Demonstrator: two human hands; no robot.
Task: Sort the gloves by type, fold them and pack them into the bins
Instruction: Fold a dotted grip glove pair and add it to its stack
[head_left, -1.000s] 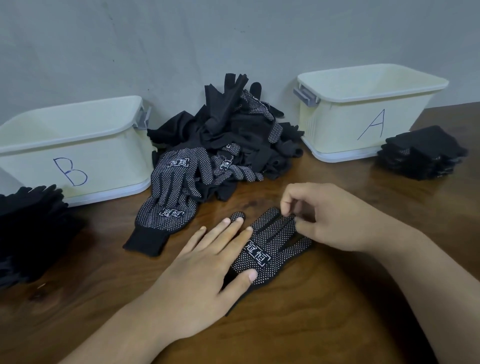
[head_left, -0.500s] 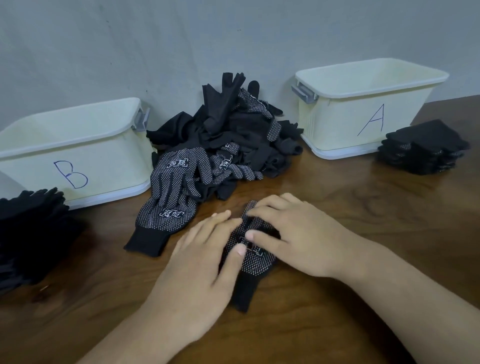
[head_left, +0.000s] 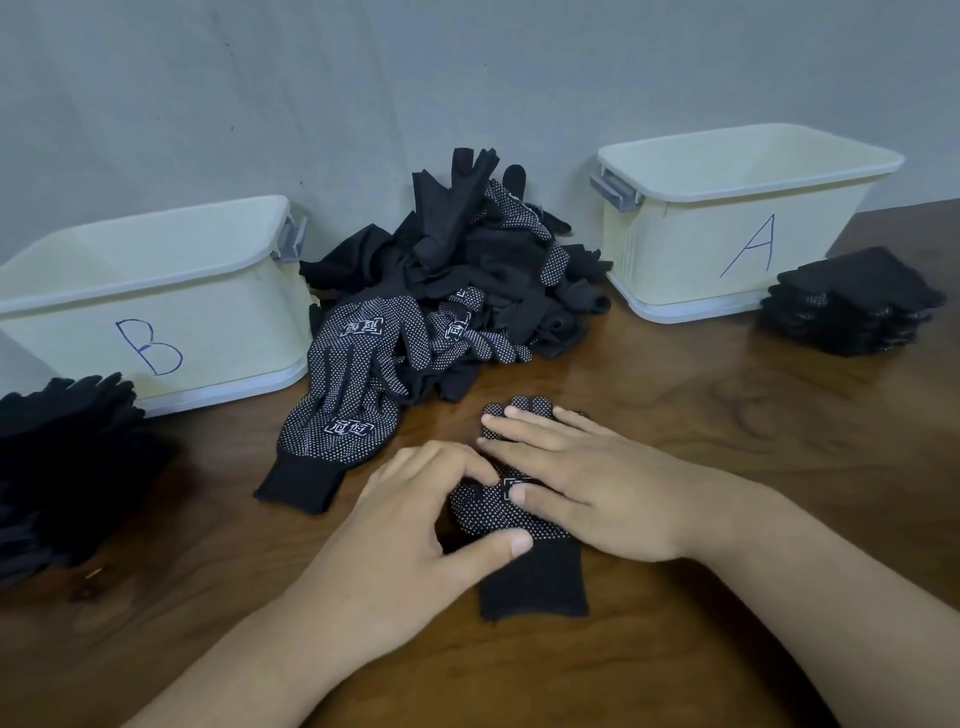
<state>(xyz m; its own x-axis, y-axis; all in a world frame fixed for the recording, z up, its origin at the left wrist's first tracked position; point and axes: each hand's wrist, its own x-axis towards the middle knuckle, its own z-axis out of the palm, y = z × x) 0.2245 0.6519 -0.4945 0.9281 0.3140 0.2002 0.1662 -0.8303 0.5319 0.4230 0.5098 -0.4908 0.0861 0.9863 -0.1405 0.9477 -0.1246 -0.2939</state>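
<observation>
Presses black white-dotted fabric glove, lower centre, under flat right hand fingers; pinches its edge with curled left hand fingers. Risks crooked fold from slipping.

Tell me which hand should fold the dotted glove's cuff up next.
Left, probably. The left hand pinches the dotted glove with its thumb beside the bare cuff; the right hand lies flat, pinning the glove's fingers.
</observation>
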